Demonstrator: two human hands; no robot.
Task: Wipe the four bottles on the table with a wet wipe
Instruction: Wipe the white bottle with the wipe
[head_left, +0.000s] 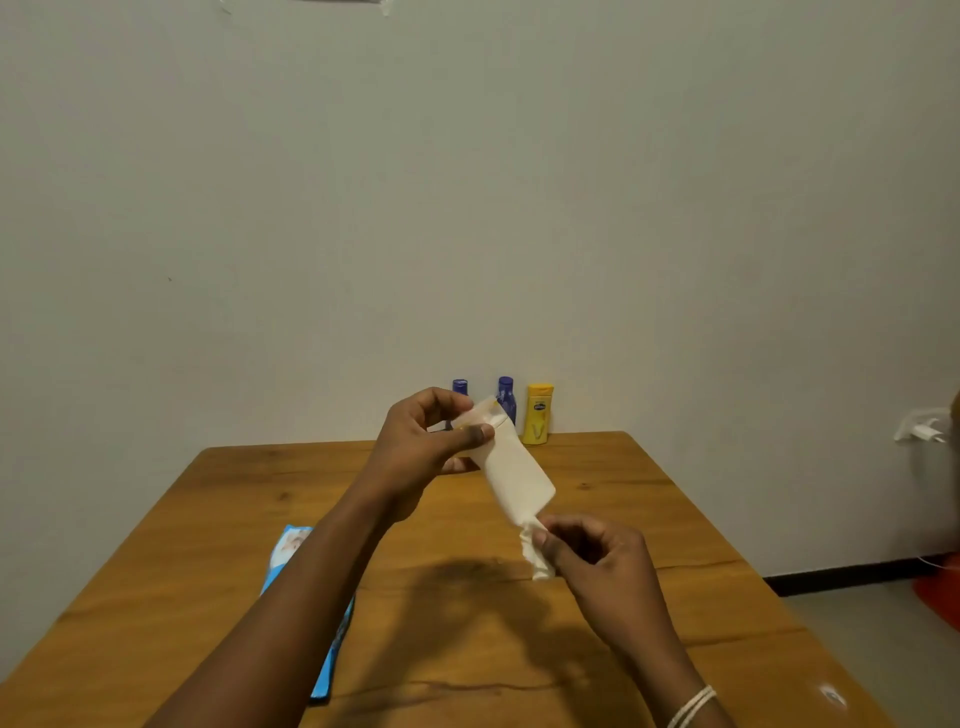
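Note:
My left hand (426, 441) grips the cap end of a cream-white bottle (514, 473), held tilted above the wooden table (649, 519). My right hand (592, 551) pinches a crumpled white wet wipe (535, 551) against the bottle's lower end. At the table's far edge by the wall stand three bottles: a purple one (460, 387) mostly hidden behind my left hand, a second purple one (506, 397), and a yellow one (537, 415).
A blue wet-wipe pack (291, 556) lies on the table's left side, partly under my left forearm. A white plug and cable (922, 428) sit on the wall at right. An orange object (943, 587) rests on the floor at far right.

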